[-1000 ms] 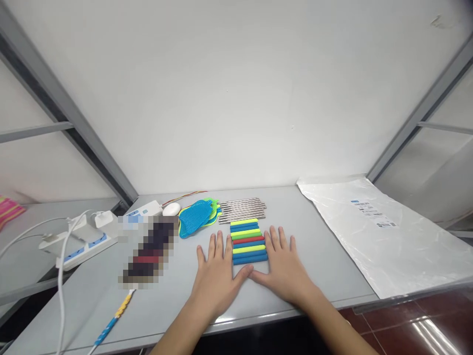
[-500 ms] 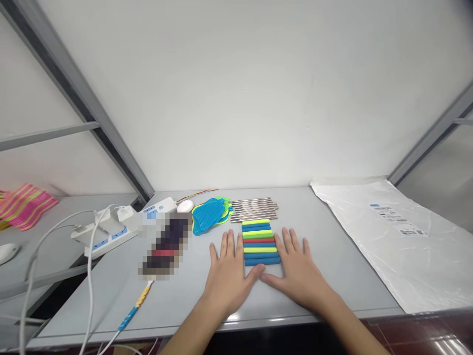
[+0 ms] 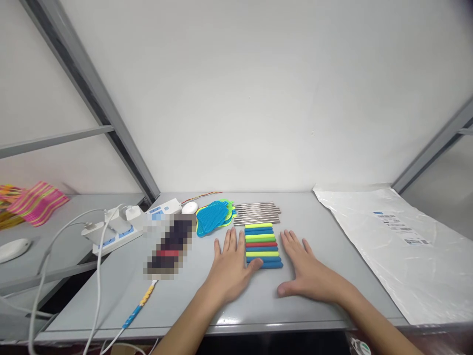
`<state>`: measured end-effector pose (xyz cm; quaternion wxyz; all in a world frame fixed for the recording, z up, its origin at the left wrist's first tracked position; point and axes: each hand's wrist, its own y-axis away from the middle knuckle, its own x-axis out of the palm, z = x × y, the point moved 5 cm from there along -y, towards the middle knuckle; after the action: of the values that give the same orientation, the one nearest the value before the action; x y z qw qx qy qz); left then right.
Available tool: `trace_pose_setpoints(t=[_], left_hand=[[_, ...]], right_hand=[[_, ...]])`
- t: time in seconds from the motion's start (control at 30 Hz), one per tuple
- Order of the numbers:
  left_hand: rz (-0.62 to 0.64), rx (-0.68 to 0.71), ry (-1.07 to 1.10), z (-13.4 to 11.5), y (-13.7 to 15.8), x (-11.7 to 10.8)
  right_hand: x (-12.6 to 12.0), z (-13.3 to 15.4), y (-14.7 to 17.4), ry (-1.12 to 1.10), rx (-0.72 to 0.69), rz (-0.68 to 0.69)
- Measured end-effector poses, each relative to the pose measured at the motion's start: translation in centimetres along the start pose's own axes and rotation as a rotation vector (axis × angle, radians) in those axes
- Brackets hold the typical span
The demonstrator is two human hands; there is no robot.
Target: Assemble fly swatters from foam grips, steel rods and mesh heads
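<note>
A column of coloured tubes [image 3: 261, 245], blue, yellow, green and red, lies side by side on the grey table [image 3: 343, 231]. Along its left ends my left hand [image 3: 229, 268] rests flat with fingers stretched, its thumb over the lower blue tubes. My right hand [image 3: 308, 268] lies to the right of the column, open and a small gap away, thumb spread toward me. Just beyond the tubes is a row of thin metal rods [image 3: 257, 213]. Blue and yellow-green mesh fly swatter heads [image 3: 212, 218] overlap left of the rods. Neither hand holds anything.
A large white plastic mailer [image 3: 354, 236] covers the right side. On the left lie a blurred-out phone [image 3: 172, 246] with its cable, white power strips [image 3: 116, 239] and a round white object [image 3: 189, 208]. A wall closes the back; metal posts stand at both sides.
My right hand has moved right, away from the tubes' ends, and its thumb has parted from the left one. The left hand stays beside the tubes. The view has shifted slightly.
</note>
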<state>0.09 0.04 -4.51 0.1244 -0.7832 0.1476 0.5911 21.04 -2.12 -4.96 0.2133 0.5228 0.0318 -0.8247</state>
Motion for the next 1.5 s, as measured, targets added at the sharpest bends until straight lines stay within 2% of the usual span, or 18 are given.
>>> trace_pose_setpoints(t=[0.13,0.27,0.53,1.17,1.37,1.5], left_hand=[[-0.002,0.089,0.026,0.4,-0.4,-0.2],[-0.004,0.124,0.048,0.2,-0.5,-0.2],[0.007,0.113,0.042,-0.2,-0.7,-0.2],[-0.028,0.094,0.025,-0.3,-0.5,-0.4],[-0.031,0.072,-0.046,0.3,0.6,0.0],[-0.022,0.029,-0.089,0.1,1.8,0.3]], right_hand=[[-1.4,-0.9,-0.4,-0.146,-0.051,-0.05],[-1.0,-0.1,-1.5,-0.088,-0.17,-0.091],[-0.2,1.2,-2.8,-0.018,-0.218,-0.16],[-0.3,1.4,-3.0,-0.079,-0.121,-0.236],[0.7,1.5,-2.0,0.061,-0.06,-0.189],[1.7,1.4,-0.8,0.199,0.046,-0.186]])
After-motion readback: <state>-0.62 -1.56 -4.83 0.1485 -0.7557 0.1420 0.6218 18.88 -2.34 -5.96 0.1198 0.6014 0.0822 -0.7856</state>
